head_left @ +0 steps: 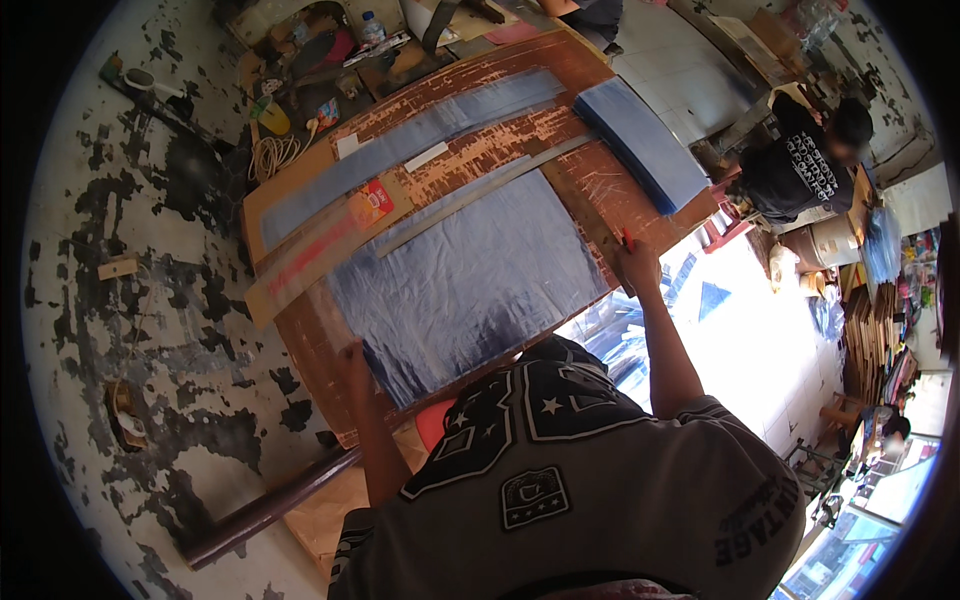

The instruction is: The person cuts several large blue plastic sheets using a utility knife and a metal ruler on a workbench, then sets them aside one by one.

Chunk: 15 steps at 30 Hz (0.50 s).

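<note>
A wide, wrinkled blue-grey plastic-looking sheet (pixel 475 280) lies on the worn brown table (pixel 305 345) in front of me. My left hand (pixel 353 365) is at its near left edge, with the fingers dark and hard to make out. My right hand (pixel 640 268) is closed around a slim red-tipped tool (pixel 628 238) beside the sheet's right edge. Under or against that hand is the near end of a flat brown strip (pixel 583 210). A long, narrow grey straightedge (pixel 490 195) crosses the sheet's far edge.
A stack of blue sheets (pixel 645 140) rests at the table's right, and a long blue strip (pixel 420 130) at the far side. Cardboard (pixel 310 265) and a red-orange packet (pixel 374 203) lie left. Bottles and clutter stand behind. A person in black (pixel 800 165) sits to the right.
</note>
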Each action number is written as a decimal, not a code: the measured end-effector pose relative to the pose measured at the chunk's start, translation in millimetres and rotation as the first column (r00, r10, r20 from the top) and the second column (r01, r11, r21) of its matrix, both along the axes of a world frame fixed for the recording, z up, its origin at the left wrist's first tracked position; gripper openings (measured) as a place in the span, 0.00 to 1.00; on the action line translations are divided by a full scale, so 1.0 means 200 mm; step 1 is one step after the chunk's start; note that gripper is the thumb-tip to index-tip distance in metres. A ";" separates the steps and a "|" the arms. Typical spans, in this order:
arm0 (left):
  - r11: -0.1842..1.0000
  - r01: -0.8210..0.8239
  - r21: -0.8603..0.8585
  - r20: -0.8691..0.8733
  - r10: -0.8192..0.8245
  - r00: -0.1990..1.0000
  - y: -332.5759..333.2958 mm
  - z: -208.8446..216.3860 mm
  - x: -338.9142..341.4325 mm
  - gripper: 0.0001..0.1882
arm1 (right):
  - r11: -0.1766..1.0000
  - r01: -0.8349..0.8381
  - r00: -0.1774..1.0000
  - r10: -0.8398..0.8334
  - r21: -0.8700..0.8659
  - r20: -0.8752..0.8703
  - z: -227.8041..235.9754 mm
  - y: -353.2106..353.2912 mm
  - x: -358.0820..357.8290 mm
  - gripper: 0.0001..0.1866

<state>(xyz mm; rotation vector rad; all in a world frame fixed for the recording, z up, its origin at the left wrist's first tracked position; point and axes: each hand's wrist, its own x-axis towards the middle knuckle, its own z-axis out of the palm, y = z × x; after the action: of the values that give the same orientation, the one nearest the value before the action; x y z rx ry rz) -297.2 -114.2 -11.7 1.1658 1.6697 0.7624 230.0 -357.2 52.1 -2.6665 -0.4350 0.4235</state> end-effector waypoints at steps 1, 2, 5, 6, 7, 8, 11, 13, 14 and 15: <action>1.000 -0.007 -0.016 0.054 0.008 0.999 0.00 0.01 0.02 0.22 | 1.000 0.001 1.000 -0.002 -0.016 -0.023 0.04 0.00 -0.01 0.22; 0.999 -0.017 -0.042 0.067 0.020 0.998 -0.01 0.03 0.05 0.21 | 0.999 0.002 0.999 -0.004 -0.033 -0.046 0.06 0.01 -0.01 0.22; 0.999 0.036 -0.026 0.038 -0.035 0.999 -0.01 -0.04 0.07 0.24 | 1.000 0.009 1.000 -0.009 -0.021 -0.014 0.04 0.00 0.02 0.23; 0.999 0.017 -0.043 0.076 -0.014 0.997 -0.01 -0.05 0.09 0.22 | 1.000 0.008 1.000 -0.008 -0.014 0.000 0.03 -0.01 0.03 0.23; 0.998 0.000 -0.060 0.113 0.006 0.994 -0.02 -0.06 0.14 0.19 | 1.000 0.012 0.999 -0.012 -0.012 0.031 0.01 -0.01 0.04 0.23; 0.997 -0.016 -0.078 0.149 0.027 0.988 -0.02 -0.06 0.17 0.17 | 1.000 0.016 0.998 -0.016 -0.009 0.061 0.00 -0.02 0.06 0.23; 0.997 0.032 -0.077 0.157 -0.019 0.987 -0.01 -0.13 0.18 0.18 | 1.000 -0.004 0.997 0.002 0.026 0.076 -0.01 -0.02 0.08 0.24; 0.995 0.068 -0.070 0.108 -0.061 0.992 -0.01 -0.12 0.25 0.18 | 0.998 -0.020 0.998 0.017 0.056 0.053 -0.03 -0.04 0.13 0.24; 0.994 0.086 -0.060 0.061 -0.082 0.995 -0.03 -0.10 0.29 0.19 | 0.998 -0.019 0.998 0.014 0.067 0.064 -0.05 -0.06 0.14 0.24; 0.994 0.100 -0.052 0.013 -0.100 0.995 -0.05 -0.08 0.32 0.19 | 0.997 -0.022 0.997 0.016 0.079 0.074 -0.03 -0.05 0.13 0.24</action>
<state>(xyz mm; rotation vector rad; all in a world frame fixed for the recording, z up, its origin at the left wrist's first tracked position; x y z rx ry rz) -233.1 -123.7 -27.1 1.1972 1.6010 0.6571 256.6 -367.9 46.3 -2.6088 -0.4889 0.3080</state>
